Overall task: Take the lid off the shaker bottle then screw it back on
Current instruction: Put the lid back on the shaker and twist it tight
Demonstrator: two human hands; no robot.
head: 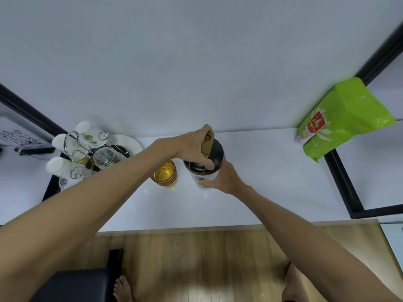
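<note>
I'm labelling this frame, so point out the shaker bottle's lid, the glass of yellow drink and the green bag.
lid (214, 152), head view, dark top surface.
glass of yellow drink (165, 173), head view, liquid surface.
green bag (346, 118), head view, front panel.

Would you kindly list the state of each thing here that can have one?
Shaker bottle: upright on the counter, held by the right hand.
Lid: on the bottle, gripped from above by the left hand.
Glass: upright, holding amber liquid.
Green bag: leaning against the wall.
</note>
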